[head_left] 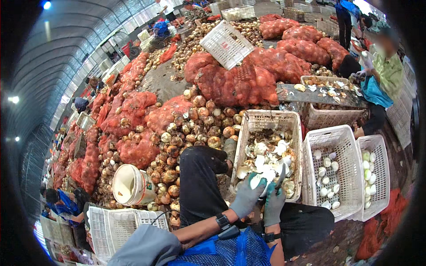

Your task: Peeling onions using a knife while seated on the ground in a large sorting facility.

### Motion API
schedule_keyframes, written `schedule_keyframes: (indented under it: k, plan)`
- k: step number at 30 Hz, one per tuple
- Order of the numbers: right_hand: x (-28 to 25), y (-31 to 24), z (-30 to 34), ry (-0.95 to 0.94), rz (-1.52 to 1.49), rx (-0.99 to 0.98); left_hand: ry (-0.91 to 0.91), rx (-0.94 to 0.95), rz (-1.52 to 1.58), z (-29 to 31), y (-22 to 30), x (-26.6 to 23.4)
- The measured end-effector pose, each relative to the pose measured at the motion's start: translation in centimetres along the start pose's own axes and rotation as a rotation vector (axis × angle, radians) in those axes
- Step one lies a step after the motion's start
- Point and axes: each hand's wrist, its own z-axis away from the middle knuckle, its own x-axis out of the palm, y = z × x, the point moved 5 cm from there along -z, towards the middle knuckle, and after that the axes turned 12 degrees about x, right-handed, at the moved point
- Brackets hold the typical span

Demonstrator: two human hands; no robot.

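My left hand [247,196], in a grey glove with green fingertips, is closed around a peeled white onion [255,180]. Close beside it, my right hand [274,205], gloved alike, grips a knife [281,175] whose blade points up and away from me. Both hands are over the near edge of a dirty white crate [240,148]. Inside that crate lie onion skins and white trimmings [277,150]. Part of the onion is hidden by my left fingers.
To the right, two white crates [310,173] [384,177] hold peeled onions. Unpeeled onions [171,155] heap up at the left by a white bucket [145,188]. Red mesh sacks [235,86] lie beyond. A person [381,75] sits at the far right near a board [310,94] with peelings.
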Motion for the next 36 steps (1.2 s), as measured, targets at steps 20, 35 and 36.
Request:
schedule_keyframes:
  k: [20, 35, 36]
  plan:
    - [-1.5, -2.1, 1.9, -0.239, -0.374, 0.192, -0.18, -0.07, 0.772, 0.3, -2.1, -0.3]
    - [-2.7, -1.1, -0.8, 0.147, 0.541, -0.237, -0.29, -0.282, 1.533, -1.3, -2.2, -3.7]
    - [-2.5, -1.0, -1.0, 0.093, 0.41, -0.143, -0.276, -0.277, 1.536, -1.4, -1.2, -4.6]
